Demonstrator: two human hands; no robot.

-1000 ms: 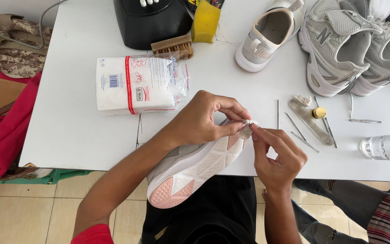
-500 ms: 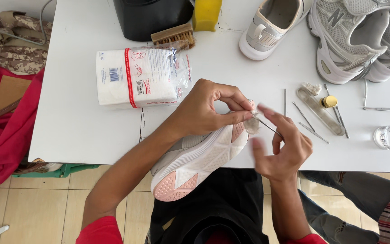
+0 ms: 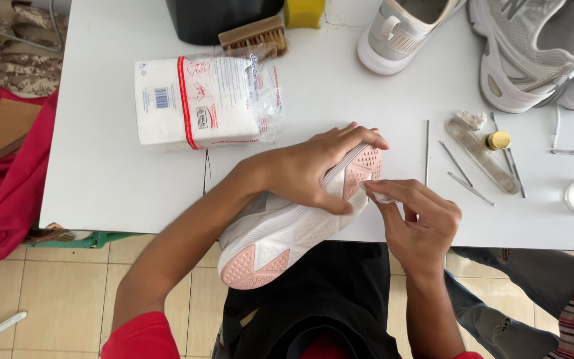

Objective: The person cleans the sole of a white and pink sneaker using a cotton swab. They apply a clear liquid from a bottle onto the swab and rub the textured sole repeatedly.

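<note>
Right hand [image 3: 420,223] has dropped onto the sole, pinching a white wad [image 3: 380,195]; left hand [image 3: 313,166] grips the sneaker [image 3: 287,229].

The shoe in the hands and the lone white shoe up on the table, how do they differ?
The held shoe is turned sole up, showing pink tread; the lone shoe stands upright with its opening showing. The held shoe hangs over the table edge, with the left hand clasping it and the right hand pressing a small white wad to its sole; the lone shoe sits untouched on the table. Both are mostly white sneakers.
</note>
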